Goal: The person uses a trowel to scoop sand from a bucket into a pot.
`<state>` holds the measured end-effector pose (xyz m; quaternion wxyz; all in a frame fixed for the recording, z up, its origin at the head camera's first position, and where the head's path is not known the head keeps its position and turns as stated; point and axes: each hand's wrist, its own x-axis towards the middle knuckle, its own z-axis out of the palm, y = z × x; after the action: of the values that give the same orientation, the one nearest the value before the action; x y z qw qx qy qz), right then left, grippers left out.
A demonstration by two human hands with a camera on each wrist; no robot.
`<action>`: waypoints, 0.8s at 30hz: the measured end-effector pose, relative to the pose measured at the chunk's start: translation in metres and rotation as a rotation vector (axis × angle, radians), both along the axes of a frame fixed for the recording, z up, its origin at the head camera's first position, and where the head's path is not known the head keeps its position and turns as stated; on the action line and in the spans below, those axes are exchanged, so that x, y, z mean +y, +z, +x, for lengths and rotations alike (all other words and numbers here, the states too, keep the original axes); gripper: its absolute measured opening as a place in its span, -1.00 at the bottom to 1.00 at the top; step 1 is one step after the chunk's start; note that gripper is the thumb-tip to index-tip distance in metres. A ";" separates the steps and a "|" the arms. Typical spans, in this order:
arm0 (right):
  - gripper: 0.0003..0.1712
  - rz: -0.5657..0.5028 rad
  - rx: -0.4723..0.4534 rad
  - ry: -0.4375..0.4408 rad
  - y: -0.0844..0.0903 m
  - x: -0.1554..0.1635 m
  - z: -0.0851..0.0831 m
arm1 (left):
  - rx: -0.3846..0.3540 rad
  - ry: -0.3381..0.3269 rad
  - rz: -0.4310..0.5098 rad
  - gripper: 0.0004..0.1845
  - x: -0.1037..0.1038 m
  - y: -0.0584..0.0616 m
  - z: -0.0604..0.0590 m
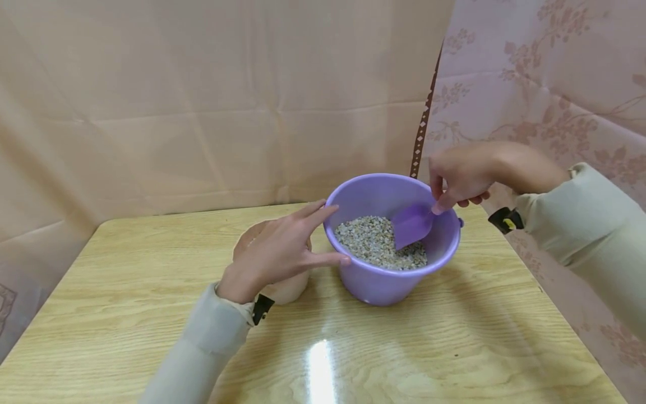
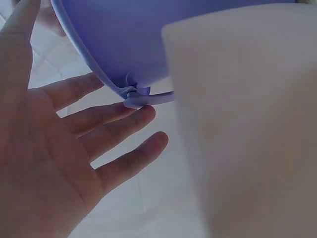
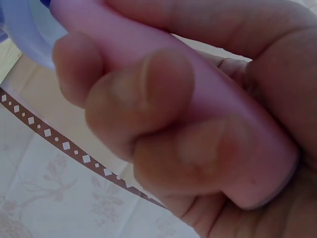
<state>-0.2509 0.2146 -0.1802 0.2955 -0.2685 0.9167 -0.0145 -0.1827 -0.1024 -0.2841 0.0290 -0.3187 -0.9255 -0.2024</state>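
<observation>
On the bench (image 1: 151,297), a pale pot (image 1: 286,290) is standing partly hidden by the left grip (image 1: 277,249). That grip is extending released fingers, touching the purple bucket's rim (image 1: 339,247); left wrist view is showing a handle joint (image 2: 132,99), concealed in head view. Inside, the scoop's blade (image 1: 413,225) is touching gravel (image 1: 368,235), below-left of the right grip (image 1: 466,174); right wrist view is revealing fingers grasping its pink handle (image 3: 213,94).

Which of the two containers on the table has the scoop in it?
The purple bucket, on the right: the scoop touches the gravel inside. The cream container stands to its left, partly hidden by the left hand.
</observation>
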 end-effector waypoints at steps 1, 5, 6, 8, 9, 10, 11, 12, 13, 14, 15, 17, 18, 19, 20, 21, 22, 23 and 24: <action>-0.77 0.005 0.003 0.000 0.000 -0.001 0.001 | -0.001 -0.006 0.002 0.03 0.000 0.000 -0.001; -0.80 0.007 0.000 0.004 -0.003 -0.003 0.002 | -0.003 0.006 -0.015 0.08 0.002 0.000 -0.002; -0.81 0.005 -0.004 0.005 -0.003 -0.003 0.003 | -0.003 0.006 -0.014 0.10 0.002 0.000 -0.003; -0.82 0.000 -0.011 0.013 -0.004 -0.004 0.004 | -0.002 0.002 -0.008 0.11 0.003 0.001 -0.004; -0.82 -0.001 -0.017 0.012 -0.005 -0.005 0.004 | -0.002 -0.004 -0.001 0.10 0.004 0.001 -0.004; -0.82 0.000 -0.019 0.013 -0.005 -0.006 0.005 | 0.000 -0.008 0.004 0.10 0.004 0.001 -0.005; -0.82 0.002 -0.022 0.013 -0.005 -0.006 0.005 | 0.000 -0.011 0.007 0.10 0.005 0.002 -0.006; -0.82 0.006 -0.022 0.012 -0.005 -0.007 0.005 | 0.002 -0.018 0.009 0.10 0.005 0.002 -0.006; -0.82 0.009 -0.023 0.010 -0.005 -0.008 0.005 | 0.004 -0.021 0.009 0.10 0.006 0.002 -0.007; -0.83 0.013 -0.024 0.005 -0.005 -0.008 0.006 | 0.008 -0.024 0.009 0.10 0.006 0.002 -0.007; -0.83 0.018 -0.024 0.000 -0.005 -0.009 0.006 | 0.008 -0.026 0.006 0.11 0.006 0.002 -0.007; -0.82 0.025 -0.018 -0.004 -0.005 -0.010 0.006 | 0.008 -0.025 -0.003 0.14 0.007 0.002 -0.008; -0.82 0.027 -0.015 -0.004 -0.005 -0.011 0.006 | 0.007 -0.026 -0.006 0.15 0.007 0.002 -0.009; -0.81 0.028 -0.014 -0.005 -0.005 -0.011 0.007 | 0.004 -0.026 -0.007 0.17 0.007 0.002 -0.009; -0.80 0.028 -0.014 -0.008 -0.006 -0.012 0.007 | -0.001 -0.026 -0.008 0.18 0.007 0.003 -0.009; -0.80 0.027 -0.012 -0.012 -0.006 -0.012 0.007 | -0.008 -0.023 -0.011 0.19 0.007 0.003 -0.010; -0.79 0.025 -0.010 -0.012 -0.006 -0.012 0.007 | -0.013 -0.020 -0.015 0.20 0.008 0.003 -0.010; -0.79 0.024 -0.008 -0.010 -0.006 -0.013 0.007 | -0.019 -0.019 -0.015 0.21 0.008 0.003 -0.010; -0.79 0.026 -0.003 -0.012 -0.007 -0.013 0.007 | -0.024 -0.019 -0.016 0.22 0.008 0.003 -0.011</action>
<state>-0.2435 0.2014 -0.1868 0.3003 -0.2590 0.9180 -0.0048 -0.1934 -0.0944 -0.2808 0.0132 -0.3253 -0.9244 -0.1990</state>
